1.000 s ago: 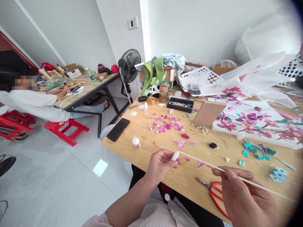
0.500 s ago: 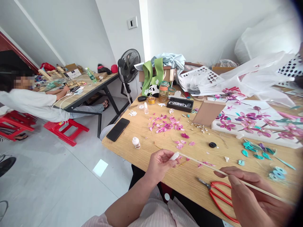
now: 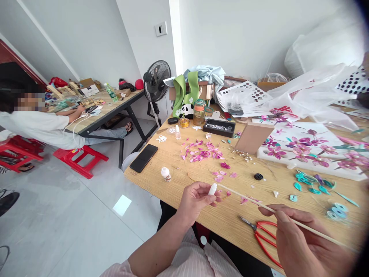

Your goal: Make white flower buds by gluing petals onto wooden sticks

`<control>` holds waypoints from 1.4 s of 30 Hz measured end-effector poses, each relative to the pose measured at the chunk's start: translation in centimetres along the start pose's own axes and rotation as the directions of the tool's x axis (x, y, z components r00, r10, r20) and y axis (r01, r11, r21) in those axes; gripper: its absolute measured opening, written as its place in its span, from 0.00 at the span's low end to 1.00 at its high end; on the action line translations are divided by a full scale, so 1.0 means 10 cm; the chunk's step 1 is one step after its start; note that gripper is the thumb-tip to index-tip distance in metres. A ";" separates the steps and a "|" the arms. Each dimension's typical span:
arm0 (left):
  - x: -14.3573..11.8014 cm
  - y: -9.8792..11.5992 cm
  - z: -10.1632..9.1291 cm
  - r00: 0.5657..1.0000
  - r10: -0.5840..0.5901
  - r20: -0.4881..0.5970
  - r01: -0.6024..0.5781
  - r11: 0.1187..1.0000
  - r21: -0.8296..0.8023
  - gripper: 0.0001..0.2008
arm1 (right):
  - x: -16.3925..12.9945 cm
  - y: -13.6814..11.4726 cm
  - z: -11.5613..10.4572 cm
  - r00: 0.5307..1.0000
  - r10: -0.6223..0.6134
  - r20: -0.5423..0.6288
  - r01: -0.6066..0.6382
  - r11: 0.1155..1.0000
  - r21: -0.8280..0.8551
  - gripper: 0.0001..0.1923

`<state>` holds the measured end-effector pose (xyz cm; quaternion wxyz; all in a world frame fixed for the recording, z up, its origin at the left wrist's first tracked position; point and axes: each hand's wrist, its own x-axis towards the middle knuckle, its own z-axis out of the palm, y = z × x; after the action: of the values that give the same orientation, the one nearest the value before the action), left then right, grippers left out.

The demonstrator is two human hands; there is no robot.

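My left hand [image 3: 196, 200] pinches a small white bud-shaped piece [image 3: 212, 189] at the near end of a long thin pale stick [image 3: 248, 198]. My right hand [image 3: 302, 246] grips the same stick farther right, so the stick spans between both hands just above the wooden table [image 3: 178, 184]. Red-handled scissors [image 3: 262, 232] lie on the table under my right hand. Loose pink petals [image 3: 203, 152] are scattered beyond the stick.
A black phone [image 3: 143, 157] and a small white bottle [image 3: 165, 174] lie near the table's left edge. A white board with pink flowers [image 3: 311, 150], a black tray [image 3: 219, 128], a jar [image 3: 198, 112] and a fan [image 3: 157, 82] stand behind. A person in white sits at another table [image 3: 98, 111] at far left.
My right hand slid a little along the stick to the right, then back. My left hand tilted the white piece slightly upward. Nothing else moved.
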<state>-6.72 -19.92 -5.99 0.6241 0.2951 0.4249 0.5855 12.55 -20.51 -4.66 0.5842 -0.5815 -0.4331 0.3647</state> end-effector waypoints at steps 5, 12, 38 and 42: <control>0.00 0.01 0.01 1.000 -0.003 -0.018 0.003 1.000 -0.002 0.18 | -0.03 -0.01 0.01 0.997 0.081 0.014 -0.082 0.997 0.015 0.16; 0.01 -0.01 0.03 0.999 0.020 -0.049 -0.020 1.000 0.003 0.18 | -0.06 0.04 0.02 0.999 0.010 0.034 -0.010 1.000 0.007 0.14; 0.02 -0.05 -0.02 0.988 0.090 -0.125 -0.065 0.979 0.193 0.13 | -0.04 -0.05 0.09 0.991 0.121 0.061 -0.129 0.981 0.146 0.14; -0.05 -0.04 -0.16 0.982 0.122 -0.141 -0.090 0.973 0.214 0.14 | 0.01 -0.08 0.21 0.986 0.109 0.125 -0.138 0.959 0.249 0.14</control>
<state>-7.94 -20.64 -7.04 0.5234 0.3349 0.5135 0.5918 10.55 -19.66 -3.97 0.6056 -0.5060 -0.3767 0.4851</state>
